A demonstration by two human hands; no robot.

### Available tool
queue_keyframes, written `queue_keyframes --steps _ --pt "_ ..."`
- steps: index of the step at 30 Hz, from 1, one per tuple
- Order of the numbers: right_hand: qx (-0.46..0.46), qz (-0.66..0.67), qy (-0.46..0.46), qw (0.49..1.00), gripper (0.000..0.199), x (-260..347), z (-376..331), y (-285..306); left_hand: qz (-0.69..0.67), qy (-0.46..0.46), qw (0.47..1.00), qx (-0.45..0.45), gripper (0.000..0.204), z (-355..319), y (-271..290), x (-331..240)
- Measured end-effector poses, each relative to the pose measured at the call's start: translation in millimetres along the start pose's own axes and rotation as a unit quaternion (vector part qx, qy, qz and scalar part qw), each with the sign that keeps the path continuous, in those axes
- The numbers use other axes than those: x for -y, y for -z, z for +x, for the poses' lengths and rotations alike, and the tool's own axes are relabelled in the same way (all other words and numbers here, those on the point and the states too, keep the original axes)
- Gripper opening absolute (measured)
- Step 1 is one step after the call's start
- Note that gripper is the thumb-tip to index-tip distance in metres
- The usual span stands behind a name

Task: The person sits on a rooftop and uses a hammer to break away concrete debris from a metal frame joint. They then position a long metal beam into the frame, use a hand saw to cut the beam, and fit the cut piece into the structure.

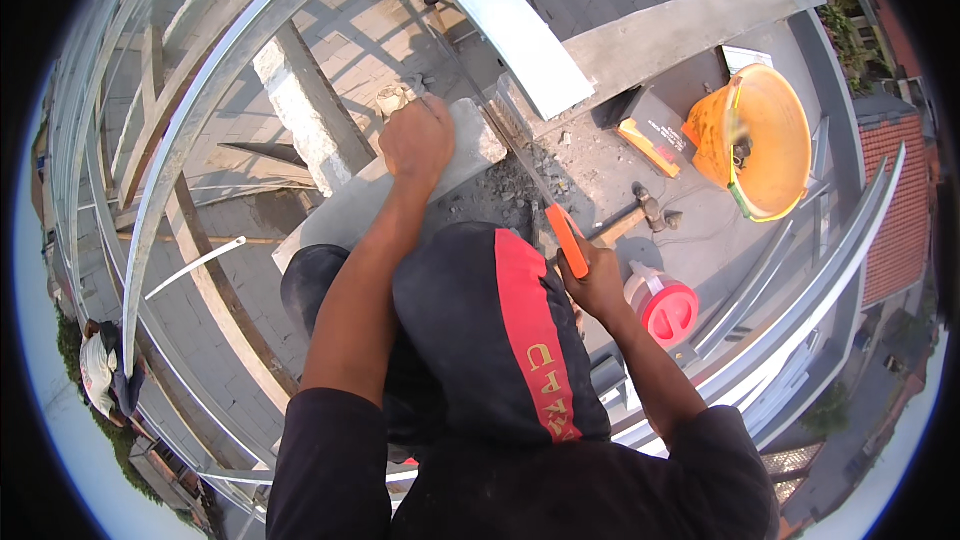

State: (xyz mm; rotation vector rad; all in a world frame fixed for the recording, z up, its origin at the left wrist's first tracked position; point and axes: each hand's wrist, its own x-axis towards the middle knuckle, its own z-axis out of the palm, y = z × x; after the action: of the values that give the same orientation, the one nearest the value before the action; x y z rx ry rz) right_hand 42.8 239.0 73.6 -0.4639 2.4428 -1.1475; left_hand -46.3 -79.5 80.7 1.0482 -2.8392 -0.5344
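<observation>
My right hand (598,278) is closed round the orange handle of a saw (563,232). The saw's long, narrow blade shows edge-on and slants up and left, past the broken end of a grey concrete slab (350,202). On that slab's far part rests my left hand (418,140), its fingers curled down at the edge and partly hidden. Just beyond it is a small beige lump (393,98). My bent knee (450,300), in dark trousers with a red stripe, is beside the slab. Grey rubble (510,190) lies about the blade.
A hammer (645,210), a pink-lidded jug (668,312), a black box (655,130) and a yellow bucket (775,140) stand at the right. Another grey slab (690,40) and a silvery metal strip (520,40) lie ahead. Curved metal rails (190,130) edge the left; another person (105,370) is beyond.
</observation>
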Motion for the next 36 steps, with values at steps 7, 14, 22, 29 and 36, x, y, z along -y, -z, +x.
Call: queue_keyframes --steps 7,14,22,29,36 --pt "-0.036 0.103 0.075 0.991 0.009 67 -10 45 0.013 0.007 1.000 0.003 0.054 -1 -4 11" --pt "-0.009 -0.011 0.002 1.000 0.015 28 13 0 0.010 -0.002 1.000 -0.003 0.053 0 1 1" --pt "-0.016 0.070 0.072 0.995 0.011 44 -13 26 0.021 0.018 0.999 0.015 0.048 -1 -2 8" --pt "0.092 0.223 -0.153 0.958 0.020 1 22 33 0.030 0.001 1.000 0.006 0.049 -4 -4 6" --pt "0.014 0.175 0.067 0.982 0.014 50 2 46 0.037 0.018 0.998 0.045 0.057 0 0 7"
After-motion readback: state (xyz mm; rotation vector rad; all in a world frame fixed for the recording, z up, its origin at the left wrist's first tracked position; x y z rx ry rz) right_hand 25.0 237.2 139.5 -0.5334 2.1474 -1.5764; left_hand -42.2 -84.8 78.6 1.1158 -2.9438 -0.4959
